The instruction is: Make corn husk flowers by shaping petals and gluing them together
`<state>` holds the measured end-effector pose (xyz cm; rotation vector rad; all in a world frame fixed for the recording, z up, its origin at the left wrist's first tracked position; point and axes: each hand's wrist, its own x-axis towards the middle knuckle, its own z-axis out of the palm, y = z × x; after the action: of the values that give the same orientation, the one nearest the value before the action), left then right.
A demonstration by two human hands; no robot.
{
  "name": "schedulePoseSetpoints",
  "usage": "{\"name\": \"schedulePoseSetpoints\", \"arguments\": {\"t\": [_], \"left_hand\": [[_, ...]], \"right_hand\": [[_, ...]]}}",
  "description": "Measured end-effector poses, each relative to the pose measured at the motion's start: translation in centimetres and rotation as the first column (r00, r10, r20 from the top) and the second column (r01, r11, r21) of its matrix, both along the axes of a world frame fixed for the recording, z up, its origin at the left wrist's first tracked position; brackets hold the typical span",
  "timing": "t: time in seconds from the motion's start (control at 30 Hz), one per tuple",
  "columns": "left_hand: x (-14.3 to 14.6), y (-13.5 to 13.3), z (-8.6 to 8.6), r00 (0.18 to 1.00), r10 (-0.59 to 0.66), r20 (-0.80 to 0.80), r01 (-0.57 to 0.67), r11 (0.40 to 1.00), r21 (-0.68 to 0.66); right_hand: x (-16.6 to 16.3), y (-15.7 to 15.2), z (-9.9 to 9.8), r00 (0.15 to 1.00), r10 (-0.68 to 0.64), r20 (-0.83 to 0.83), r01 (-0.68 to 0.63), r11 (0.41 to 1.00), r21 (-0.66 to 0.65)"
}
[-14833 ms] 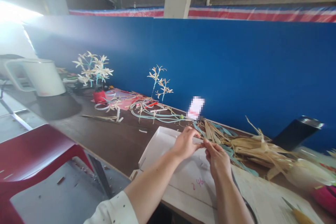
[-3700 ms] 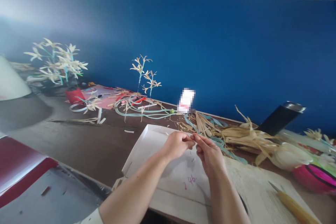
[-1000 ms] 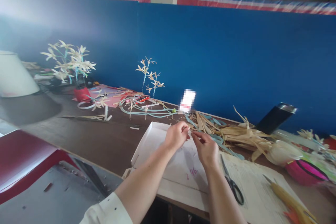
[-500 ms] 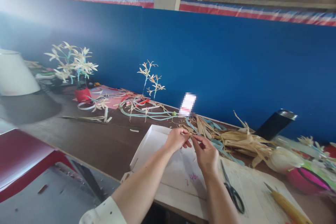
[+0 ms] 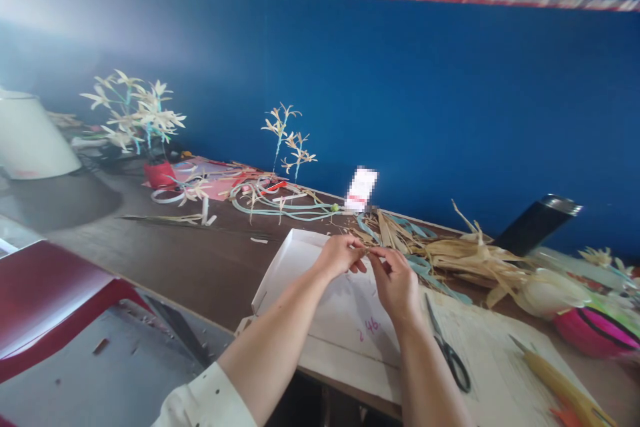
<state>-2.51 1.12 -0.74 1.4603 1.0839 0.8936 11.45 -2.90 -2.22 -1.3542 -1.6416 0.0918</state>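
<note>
Over the white cardboard box lid (image 5: 295, 260), my left hand (image 5: 343, 255) and my right hand (image 5: 396, 280) meet fingertip to fingertip. Both are closed in a pinch on a tiny piece that is too small to name. Beyond my right hand lies a heap of dried husk strips (image 5: 450, 257) with pale blue strips among them. Black-handled scissors (image 5: 453, 357) rest beside my right forearm. Further right is a pointed tool with a yellow wooden handle (image 5: 560, 383).
A phone (image 5: 361, 190) leans on the blue partition (image 5: 450, 93). Behind are husk flower stems (image 5: 287, 140) and a red pot (image 5: 160, 175) of flowers. A dark flask (image 5: 537, 223) and pink pouch (image 5: 595, 332) are at right, a red stool (image 5: 55, 293) at left.
The view has shifted slightly, tilting down a little. My hands stay together over the lid, with the right fingers turned slightly more level.
</note>
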Motion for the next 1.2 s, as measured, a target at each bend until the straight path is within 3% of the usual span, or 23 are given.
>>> {"name": "schedulePoseSetpoints", "arguments": {"t": [0.53,0.63,0.7,0.77,0.87,1.03,1.2], "left_hand": [[-0.05,-0.07,0.10,0.998,-0.018,-0.058,0.019,0.999,0.026],[-0.13,-0.14,0.21,0.995,0.054,-0.079,-0.047,0.995,0.085],[-0.22,-0.25,0.39,0.975,0.194,-0.105,-0.162,0.953,0.254],[-0.24,-0.40,0.55,0.949,0.296,-0.105,-0.218,0.861,0.460],[-0.06,-0.59,0.61,0.955,0.272,-0.117,-0.139,0.761,0.633],[0.25,-0.66,0.27,0.950,0.211,-0.230,0.015,0.705,0.709],[0.21,-0.63,0.06,0.929,0.263,-0.261,0.003,0.700,0.714]], "right_hand": [[-0.02,0.25,-0.57,0.990,0.017,0.143,-0.011,0.999,-0.042],[-0.02,0.39,-0.61,0.994,-0.005,0.113,0.013,0.997,-0.070],[-0.02,0.41,-0.49,0.996,-0.033,0.084,0.042,0.993,-0.107],[-0.02,0.40,-0.34,0.996,-0.064,0.061,0.072,0.988,-0.139],[0.02,0.41,-0.19,0.995,-0.095,0.035,0.100,0.981,-0.164],[0.19,0.55,-0.32,0.993,-0.121,-0.001,0.119,0.978,-0.172],[0.16,0.50,-0.26,0.994,-0.104,-0.025,0.098,0.978,-0.182]]}}
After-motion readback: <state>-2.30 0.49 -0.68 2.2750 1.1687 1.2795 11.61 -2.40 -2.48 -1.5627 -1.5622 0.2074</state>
